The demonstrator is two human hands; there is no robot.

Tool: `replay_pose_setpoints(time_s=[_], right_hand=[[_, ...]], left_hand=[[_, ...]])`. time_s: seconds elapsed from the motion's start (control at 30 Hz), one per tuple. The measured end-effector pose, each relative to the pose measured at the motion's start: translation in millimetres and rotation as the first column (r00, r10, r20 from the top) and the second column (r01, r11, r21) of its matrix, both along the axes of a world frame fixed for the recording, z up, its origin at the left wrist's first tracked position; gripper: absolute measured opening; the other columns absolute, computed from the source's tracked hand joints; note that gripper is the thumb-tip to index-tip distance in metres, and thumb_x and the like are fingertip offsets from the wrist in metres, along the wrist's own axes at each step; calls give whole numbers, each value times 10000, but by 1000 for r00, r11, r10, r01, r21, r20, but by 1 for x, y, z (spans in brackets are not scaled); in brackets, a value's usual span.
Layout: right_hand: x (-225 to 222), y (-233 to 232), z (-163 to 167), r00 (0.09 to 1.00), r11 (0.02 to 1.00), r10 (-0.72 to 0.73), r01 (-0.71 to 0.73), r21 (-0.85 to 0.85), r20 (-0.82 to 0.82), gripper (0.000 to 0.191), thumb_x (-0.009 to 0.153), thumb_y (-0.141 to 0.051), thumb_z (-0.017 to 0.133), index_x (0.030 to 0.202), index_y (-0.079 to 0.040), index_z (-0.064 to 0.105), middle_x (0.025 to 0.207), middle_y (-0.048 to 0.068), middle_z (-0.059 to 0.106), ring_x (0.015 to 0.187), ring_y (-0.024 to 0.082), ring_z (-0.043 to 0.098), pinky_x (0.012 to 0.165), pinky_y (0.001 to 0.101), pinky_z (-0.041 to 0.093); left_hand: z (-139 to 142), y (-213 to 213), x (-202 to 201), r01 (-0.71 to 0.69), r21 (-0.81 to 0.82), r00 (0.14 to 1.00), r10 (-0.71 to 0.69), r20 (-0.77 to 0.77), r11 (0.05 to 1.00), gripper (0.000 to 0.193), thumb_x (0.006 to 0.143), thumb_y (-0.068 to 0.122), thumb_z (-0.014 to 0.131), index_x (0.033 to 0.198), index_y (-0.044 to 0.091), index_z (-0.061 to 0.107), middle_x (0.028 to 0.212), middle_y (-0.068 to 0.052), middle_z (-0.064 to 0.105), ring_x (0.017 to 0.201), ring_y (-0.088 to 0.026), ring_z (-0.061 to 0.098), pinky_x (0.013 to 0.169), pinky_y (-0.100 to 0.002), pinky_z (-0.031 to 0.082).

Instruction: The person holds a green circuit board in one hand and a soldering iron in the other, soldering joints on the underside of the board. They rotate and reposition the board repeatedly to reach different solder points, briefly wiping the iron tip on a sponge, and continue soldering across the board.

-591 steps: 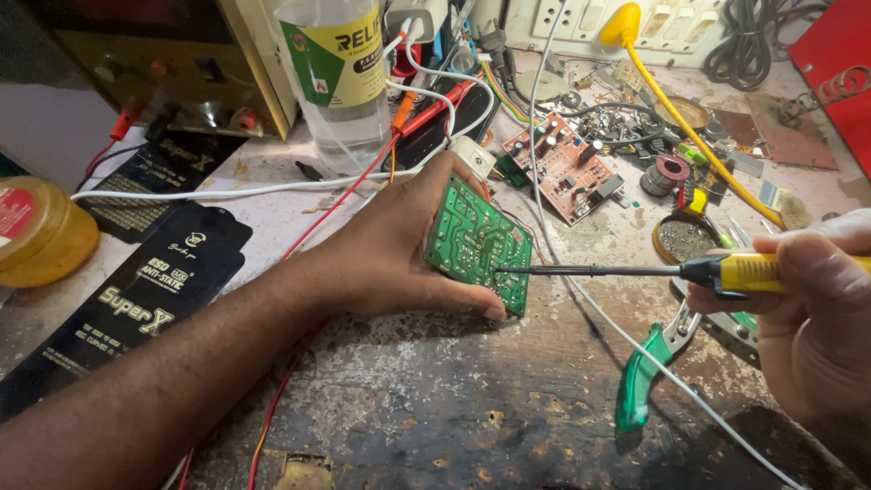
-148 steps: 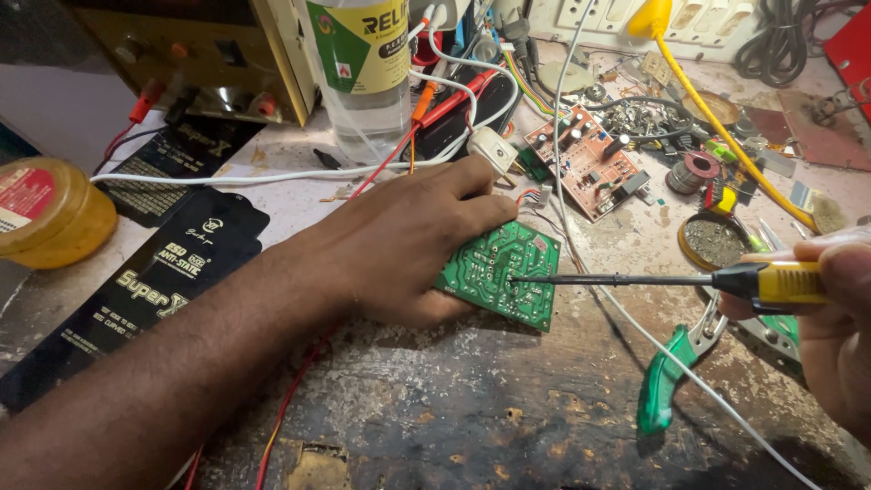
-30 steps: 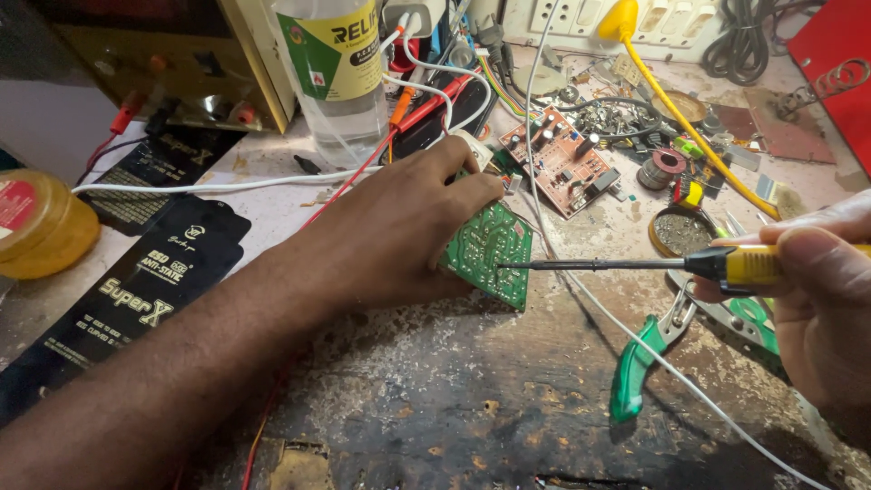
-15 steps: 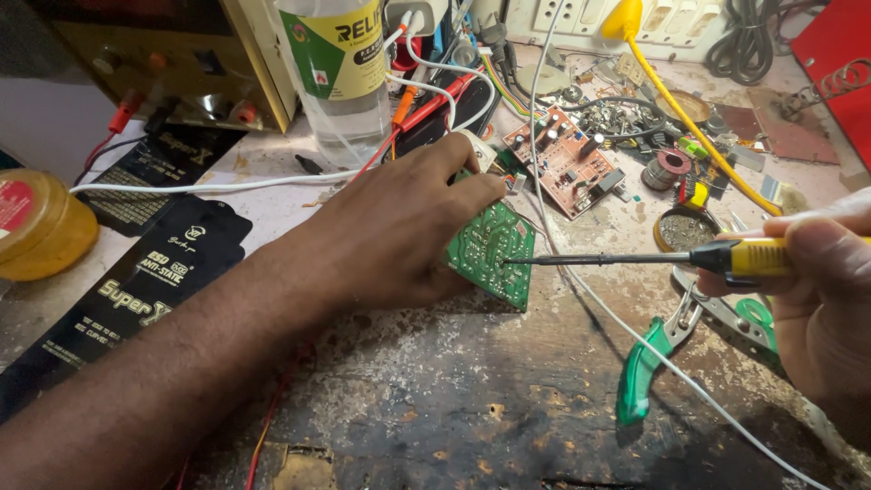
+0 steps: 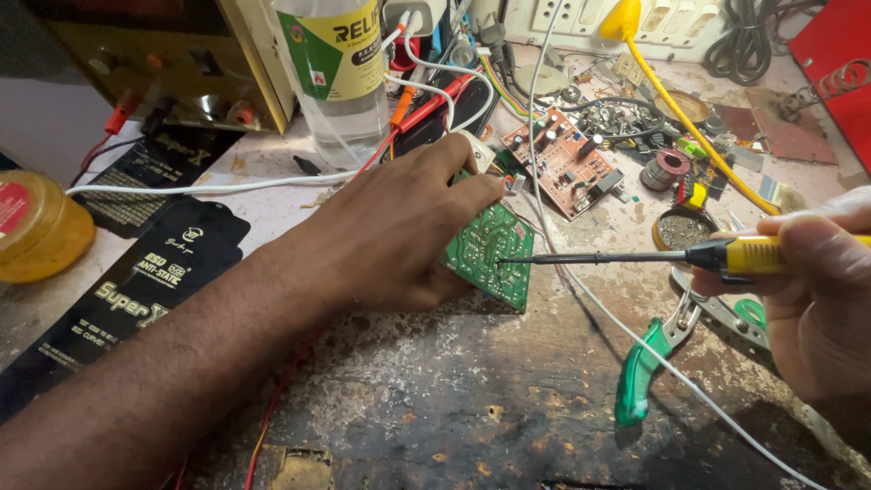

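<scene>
Green circuit board [image 5: 490, 256], small and rectangular, solder side up with pale traces and dots, tilted, its near edge on the scarred dark bench at scene centre, left part hidden. Soldering iron [image 5: 635, 258]: thin dark shaft, yellow handle, lies level, handle to the right, tip touching the board's right half about mid-height.

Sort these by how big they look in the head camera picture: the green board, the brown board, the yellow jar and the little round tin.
1. Yellow jar, partly cut off by the edge.
2. Green board and brown board look about alike; a hand hides part of the green one.
3. Round tin.
</scene>
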State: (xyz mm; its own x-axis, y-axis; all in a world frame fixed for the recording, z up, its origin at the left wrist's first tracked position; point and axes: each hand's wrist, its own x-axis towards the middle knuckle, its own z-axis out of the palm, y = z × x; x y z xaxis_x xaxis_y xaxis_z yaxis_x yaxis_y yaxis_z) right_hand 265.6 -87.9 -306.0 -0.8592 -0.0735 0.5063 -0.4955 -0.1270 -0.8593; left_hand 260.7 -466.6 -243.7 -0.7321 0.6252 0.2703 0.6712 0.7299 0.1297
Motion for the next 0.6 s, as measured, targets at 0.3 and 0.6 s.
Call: replay_pose_setpoints(time_s=[0.3, 0.6], right_hand=[[5, -3, 7, 997, 994, 25, -17, 112, -73, 267, 1130, -241, 680, 1063, -10, 563, 950, 153, 671, 857, 332, 752, 823, 552, 676], [-2, -8, 6, 997, 1000, 10, -11, 17, 83, 309, 1129, -210, 692, 971, 28, 576, 855, 201, 674, 793, 348, 745, 784, 571, 668]], left_hand=[[-1, 2, -2, 1, -50, 1000, -1, -2, 999, 828, 639, 243, 911, 1347, -33, 584, 1150, -219, 559, 1010, -325, 615, 826, -453, 577], [-9, -4, 0, 5, 6, 996, -4, -92, 1000, 750, 702, 451, 898, 1211, -37, 643, 1043, -208, 601, 931, -317, 632, 746, -463, 581]])
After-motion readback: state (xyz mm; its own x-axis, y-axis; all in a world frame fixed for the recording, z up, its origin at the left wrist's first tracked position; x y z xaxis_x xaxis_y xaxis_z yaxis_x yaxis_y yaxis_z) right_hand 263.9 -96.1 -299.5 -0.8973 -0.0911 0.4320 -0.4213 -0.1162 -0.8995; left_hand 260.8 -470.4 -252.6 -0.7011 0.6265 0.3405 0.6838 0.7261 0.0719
